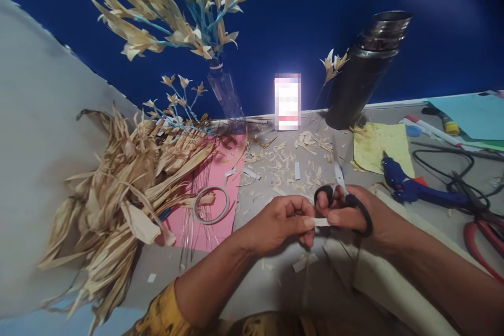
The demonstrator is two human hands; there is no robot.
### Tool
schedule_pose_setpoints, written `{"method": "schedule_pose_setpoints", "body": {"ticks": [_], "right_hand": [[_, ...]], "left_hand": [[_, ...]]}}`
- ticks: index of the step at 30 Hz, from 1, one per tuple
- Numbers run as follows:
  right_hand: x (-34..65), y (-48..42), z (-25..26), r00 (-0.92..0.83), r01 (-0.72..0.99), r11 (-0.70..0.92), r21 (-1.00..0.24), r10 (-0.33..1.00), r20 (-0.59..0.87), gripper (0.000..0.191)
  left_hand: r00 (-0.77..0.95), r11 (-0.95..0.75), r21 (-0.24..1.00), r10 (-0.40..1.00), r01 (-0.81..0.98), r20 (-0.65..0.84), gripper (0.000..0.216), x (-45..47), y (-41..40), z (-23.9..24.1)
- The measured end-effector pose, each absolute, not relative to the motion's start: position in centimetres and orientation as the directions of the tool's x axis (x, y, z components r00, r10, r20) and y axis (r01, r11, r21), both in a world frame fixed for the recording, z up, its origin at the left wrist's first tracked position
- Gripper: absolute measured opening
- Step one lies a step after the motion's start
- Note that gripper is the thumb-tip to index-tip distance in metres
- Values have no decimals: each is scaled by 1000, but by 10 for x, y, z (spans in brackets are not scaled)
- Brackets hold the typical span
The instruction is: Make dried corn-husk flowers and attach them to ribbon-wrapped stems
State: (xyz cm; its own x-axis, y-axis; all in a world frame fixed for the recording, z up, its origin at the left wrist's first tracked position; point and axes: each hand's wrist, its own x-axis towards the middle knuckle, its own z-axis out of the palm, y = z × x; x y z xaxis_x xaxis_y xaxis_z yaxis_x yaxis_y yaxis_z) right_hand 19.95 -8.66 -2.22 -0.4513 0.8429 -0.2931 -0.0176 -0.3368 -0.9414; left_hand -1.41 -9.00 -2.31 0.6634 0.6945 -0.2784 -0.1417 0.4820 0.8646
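A short pale strip [322, 222] is stretched between my two hands over the table. My left hand [285, 223] pinches its left end between thumb and fingers. The right end is pinched by my right hand [348, 212], which also carries a pair of scissors [339, 173]. Their black handle loops hang on the right-hand fingers, and the blades point up and away. Whether the strip is corn husk or paper I cannot tell. Small husk scraps [281, 168] lie beyond the hands.
Dried corn husks [106, 184] heap at left beside pink paper [230, 168] and a tape roll [212, 205]. A bottle [226, 92] holds husk flowers. A lit screen [287, 102], dark flask [358, 79], glue gun [417, 186] and red-handled tool [478, 241] stand or lie around.
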Motion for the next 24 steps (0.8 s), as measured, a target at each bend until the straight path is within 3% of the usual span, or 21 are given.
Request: {"method": "schedule_pose_setpoints", "body": {"ticks": [4, 10, 18, 24], "right_hand": [[199, -87, -20, -410, 13, -278, -960, 875, -259, 46], [189, -95, -15, -326, 198, -234, -952, 900, -289, 27], [187, -96, -17, -317, 174, -217, -961, 911, -263, 26], [189, -95, -19, -412, 64, -302, -951, 860, -301, 33]], "left_hand": [[609, 478, 867, 732, -138, -307, 43, -13, -91, -27], [535, 433, 897, 780, -87, -325, 44, -8, -94, -26], [484, 367, 929, 822, -50, -299, 39, -8, -93, -21], [587, 390, 917, 762, -79, -274, 39, -10, -99, -20]]}}
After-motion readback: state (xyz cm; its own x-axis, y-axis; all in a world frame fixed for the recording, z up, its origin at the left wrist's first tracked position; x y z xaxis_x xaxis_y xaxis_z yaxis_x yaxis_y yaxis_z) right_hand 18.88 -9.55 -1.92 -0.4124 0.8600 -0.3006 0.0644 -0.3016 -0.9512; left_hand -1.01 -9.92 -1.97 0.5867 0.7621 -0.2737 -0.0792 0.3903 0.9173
